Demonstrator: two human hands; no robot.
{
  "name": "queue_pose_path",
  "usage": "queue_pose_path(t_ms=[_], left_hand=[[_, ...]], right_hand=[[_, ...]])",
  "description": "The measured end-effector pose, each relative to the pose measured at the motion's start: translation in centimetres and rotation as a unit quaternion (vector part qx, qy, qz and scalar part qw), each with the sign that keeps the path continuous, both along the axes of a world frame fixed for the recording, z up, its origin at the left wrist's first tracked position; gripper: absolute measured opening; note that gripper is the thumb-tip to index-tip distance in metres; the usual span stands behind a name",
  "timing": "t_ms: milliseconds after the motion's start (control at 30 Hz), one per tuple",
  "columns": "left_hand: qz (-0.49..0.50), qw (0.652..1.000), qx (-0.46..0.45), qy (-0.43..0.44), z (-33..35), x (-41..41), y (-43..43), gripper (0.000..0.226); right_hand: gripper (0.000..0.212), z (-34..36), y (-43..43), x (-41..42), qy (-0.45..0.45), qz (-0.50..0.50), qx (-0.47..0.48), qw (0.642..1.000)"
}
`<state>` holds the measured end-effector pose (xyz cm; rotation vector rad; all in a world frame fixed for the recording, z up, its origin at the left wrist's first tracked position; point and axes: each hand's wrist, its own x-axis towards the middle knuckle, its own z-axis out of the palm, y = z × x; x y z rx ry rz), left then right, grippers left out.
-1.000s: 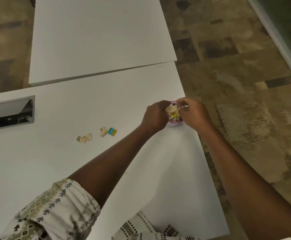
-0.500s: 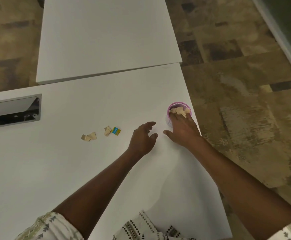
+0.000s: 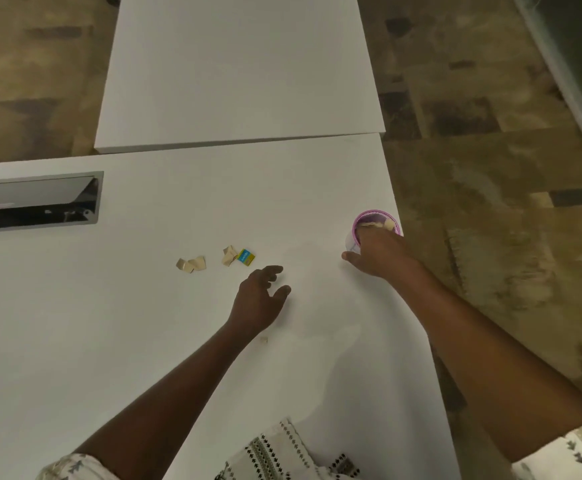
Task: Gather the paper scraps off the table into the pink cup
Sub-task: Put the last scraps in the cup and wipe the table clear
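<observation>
Sleeves: two patterned sleeves (image 3: 275, 455) show at the bottom edge, and both bare forearms reach forward over the white desk (image 3: 109, 341).
Small scrap: one tiny pale piece (image 3: 264, 339) lies on the desk just beside the left wrist.
Left hand: the left hand (image 3: 260, 296) is over the middle of the desk, palm down, with its fingers loosely spread apart and nothing in them. It is near the loose scraps but does not touch them.
Paper scraps: a pale group (image 3: 191, 265) lies to the left. A second pale piece (image 3: 229, 255) lies to its right, touching a yellow and blue piece (image 3: 246, 257).
Right hand: the right hand (image 3: 376, 254) lies on the near side of the pink cup (image 3: 376, 213). Its thumb points left beside the cup wall and its fingers go over the near rim. The fingertips are hidden, so one cannot tell if they pinch something.
Pink cup: it stands upright close to the right edge of the desk, and pale scraps (image 3: 389, 224) show inside its mouth.
Recess: a dark shiny rectangular opening (image 3: 33, 200) is set in the desk at the far left.
Second desk: another white top (image 3: 237, 71) stands behind the first.
Floor: brown patchy floor (image 3: 490, 168) surrounds the desks.
</observation>
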<state>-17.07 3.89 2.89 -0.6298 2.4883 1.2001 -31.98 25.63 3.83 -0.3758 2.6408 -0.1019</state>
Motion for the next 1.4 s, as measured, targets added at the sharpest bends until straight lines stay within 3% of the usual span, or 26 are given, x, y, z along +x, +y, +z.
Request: queue_pose_path(t_ms=[167, 333, 467, 567, 667, 867, 1133, 1267, 1400], left_hand=[[0.013, 0.999, -0.033, 0.036, -1.1, 1.0, -2.4, 0.036], [0.078, 0.987, -0.116, 0.085, -2.7, 1.5, -6.1, 0.034], [0.140, 0.967, -0.209, 0.048, -4.2, 1.3, -9.0, 0.054], [0.149, 0.966, -0.209, -0.018, -5.3, 0.6, -10.5, 0.073], [0.100, 0.978, -0.184, -0.022, -6.0, -0.2, -10.5, 0.077], [-0.012, 0.983, -0.183, 0.008, -6.2, -1.6, -9.5, 0.058], [-0.103, 0.969, -0.222, 0.026, -6.1, -0.7, -8.5, 0.044], [-0.113, 0.967, -0.224, 0.033, -5.8, 0.7, -7.7, 0.041], [-0.142, 0.964, -0.218, 0.048, -5.4, 2.2, -6.8, 0.038]], right_hand=[[0.030, 1.4, -0.7, 0.0, 0.063, -0.025, -0.009, 0.998], [0.040, 3.3, -3.8, 2.8, 0.146, 0.004, -0.135, 0.980], [0.051, 2.3, -8.1, 5.3, 0.037, 0.066, -0.189, 0.979], [0.060, 0.3, -11.6, 6.6, -0.026, 0.108, -0.169, 0.979], [0.071, -1.8, -14.5, 7.3, -0.067, 0.152, -0.138, 0.976], [0.077, -4.3, -17.0, 7.5, -0.077, 0.233, -0.092, 0.965], [0.070, -5.5, -13.3, 10.5, -0.061, 0.271, -0.084, 0.957], [0.078, -5.6, -11.4, 14.0, -0.073, 0.283, -0.076, 0.953], [0.059, -5.2, -10.6, 17.4, -0.008, 0.320, -0.065, 0.945]])
